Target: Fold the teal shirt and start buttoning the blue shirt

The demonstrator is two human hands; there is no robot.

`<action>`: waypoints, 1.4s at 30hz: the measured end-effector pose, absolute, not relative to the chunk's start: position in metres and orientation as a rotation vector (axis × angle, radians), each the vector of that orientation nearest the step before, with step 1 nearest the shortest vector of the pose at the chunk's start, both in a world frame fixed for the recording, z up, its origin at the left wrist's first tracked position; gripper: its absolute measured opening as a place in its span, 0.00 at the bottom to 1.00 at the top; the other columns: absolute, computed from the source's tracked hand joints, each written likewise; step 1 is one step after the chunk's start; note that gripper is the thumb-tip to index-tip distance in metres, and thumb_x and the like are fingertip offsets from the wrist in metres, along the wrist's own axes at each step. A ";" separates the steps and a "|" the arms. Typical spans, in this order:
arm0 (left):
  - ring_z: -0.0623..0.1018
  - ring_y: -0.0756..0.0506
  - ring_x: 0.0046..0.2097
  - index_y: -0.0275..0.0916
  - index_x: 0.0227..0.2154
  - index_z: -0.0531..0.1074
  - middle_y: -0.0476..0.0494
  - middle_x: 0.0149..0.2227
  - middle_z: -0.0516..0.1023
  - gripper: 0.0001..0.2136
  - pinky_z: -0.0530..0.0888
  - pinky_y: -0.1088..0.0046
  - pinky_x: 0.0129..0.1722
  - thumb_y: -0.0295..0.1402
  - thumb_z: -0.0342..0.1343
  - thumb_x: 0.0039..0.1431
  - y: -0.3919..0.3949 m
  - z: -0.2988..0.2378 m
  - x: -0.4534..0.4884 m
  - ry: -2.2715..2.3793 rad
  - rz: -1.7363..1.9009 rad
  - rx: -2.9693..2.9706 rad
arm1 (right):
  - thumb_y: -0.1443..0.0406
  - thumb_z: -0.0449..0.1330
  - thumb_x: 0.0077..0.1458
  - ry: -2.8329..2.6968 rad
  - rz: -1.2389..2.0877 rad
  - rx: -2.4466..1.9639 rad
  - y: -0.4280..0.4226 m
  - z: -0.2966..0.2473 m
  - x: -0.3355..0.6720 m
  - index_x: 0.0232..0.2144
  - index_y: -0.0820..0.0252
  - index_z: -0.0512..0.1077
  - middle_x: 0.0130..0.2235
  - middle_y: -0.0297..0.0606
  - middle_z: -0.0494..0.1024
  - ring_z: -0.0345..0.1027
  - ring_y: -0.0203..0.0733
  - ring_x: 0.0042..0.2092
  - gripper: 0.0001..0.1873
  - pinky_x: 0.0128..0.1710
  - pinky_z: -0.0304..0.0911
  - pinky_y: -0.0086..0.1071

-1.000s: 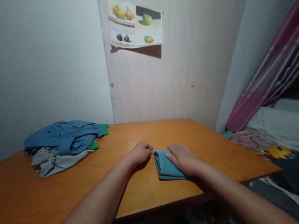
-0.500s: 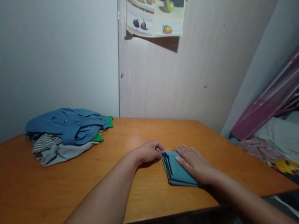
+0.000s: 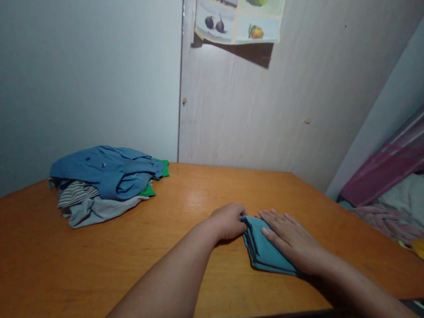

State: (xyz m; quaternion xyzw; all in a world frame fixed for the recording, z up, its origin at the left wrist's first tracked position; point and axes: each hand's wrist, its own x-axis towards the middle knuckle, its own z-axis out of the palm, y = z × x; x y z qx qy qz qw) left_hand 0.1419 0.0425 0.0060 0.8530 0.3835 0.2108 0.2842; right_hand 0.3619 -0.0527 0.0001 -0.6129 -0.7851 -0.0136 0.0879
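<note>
A teal cloth garment [image 3: 267, 253], folded into a small thick rectangle, lies on the wooden table [image 3: 161, 262] near its front edge. My right hand [image 3: 293, 241] rests flat on top of it, fingers stretched out and slightly apart. At the far left corner of the bundle, my left hand [image 3: 230, 221] has its fingers curled and pinches the cloth's edge. Folded layers show along the bundle's left side. What kind of garment it is cannot be made out.
A loose pile of clothes stands at the back left: a blue buttoned shirt [image 3: 112, 170] over striped, grey and green pieces. Behind the table rises a wall with a fruit picture [image 3: 238, 13]. To the right are a pink curtain [image 3: 393, 158] and bedding [image 3: 412, 206].
My left hand has closed on the bundle's far left corner, where its fingers were just beside it before. My right hand stays flat on the cloth. The whole view has shifted slightly.
</note>
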 end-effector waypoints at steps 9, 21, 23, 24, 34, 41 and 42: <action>0.74 0.44 0.34 0.43 0.31 0.76 0.46 0.32 0.78 0.06 0.67 0.73 0.32 0.31 0.55 0.51 0.042 0.009 0.141 1.055 0.534 2.428 | 0.44 0.40 0.66 -2.321 -0.018 -1.832 -0.054 0.002 0.359 0.68 0.53 0.55 0.68 0.39 0.57 0.46 0.51 0.69 0.35 0.68 0.41 0.53; 0.77 0.40 0.41 0.44 0.34 0.75 0.43 0.39 0.80 0.07 0.67 0.70 0.34 0.31 0.52 0.57 0.038 0.007 0.147 1.199 0.580 2.399 | 0.44 0.41 0.66 -2.326 -0.018 -1.831 -0.054 0.003 0.357 0.68 0.52 0.54 0.68 0.39 0.56 0.46 0.51 0.69 0.35 0.68 0.41 0.53; 0.77 0.40 0.40 0.44 0.34 0.75 0.43 0.38 0.81 0.07 0.67 0.70 0.34 0.31 0.53 0.57 0.039 0.007 0.146 1.197 0.588 2.388 | 0.45 0.41 0.66 -2.336 -0.024 -1.815 -0.055 0.004 0.357 0.68 0.49 0.53 0.69 0.38 0.55 0.45 0.50 0.69 0.33 0.68 0.41 0.54; 0.77 0.41 0.39 0.43 0.34 0.76 0.43 0.37 0.81 0.07 0.67 0.70 0.34 0.31 0.53 0.56 0.039 0.007 0.145 1.196 0.591 2.384 | 0.46 0.42 0.67 -2.340 -0.032 -1.794 -0.056 0.005 0.356 0.68 0.47 0.52 0.69 0.37 0.54 0.44 0.51 0.70 0.32 0.68 0.41 0.55; 0.76 0.42 0.39 0.44 0.33 0.78 0.43 0.38 0.81 0.09 0.66 0.71 0.35 0.31 0.52 0.55 0.044 0.000 0.146 1.183 0.634 2.363 | 0.53 0.44 0.68 -2.529 0.110 -1.506 -0.066 0.018 0.353 0.61 0.44 0.66 0.67 0.31 0.59 0.44 0.49 0.70 0.24 0.67 0.43 0.54; 0.74 0.46 0.33 0.41 0.28 0.77 0.46 0.31 0.80 0.08 0.65 0.74 0.31 0.30 0.52 0.53 0.049 0.002 0.144 1.094 0.626 2.303 | 0.54 0.44 0.68 -2.513 0.152 -1.504 -0.065 0.018 0.352 0.62 0.44 0.65 0.67 0.31 0.60 0.45 0.50 0.69 0.24 0.67 0.43 0.54; 0.74 0.46 0.33 0.40 0.28 0.76 0.47 0.30 0.80 0.09 0.66 0.74 0.31 0.31 0.50 0.55 0.050 0.003 0.143 1.069 0.629 2.298 | 0.54 0.44 0.68 -2.516 0.154 -1.506 -0.066 0.019 0.352 0.62 0.44 0.65 0.67 0.31 0.60 0.45 0.50 0.70 0.24 0.67 0.43 0.54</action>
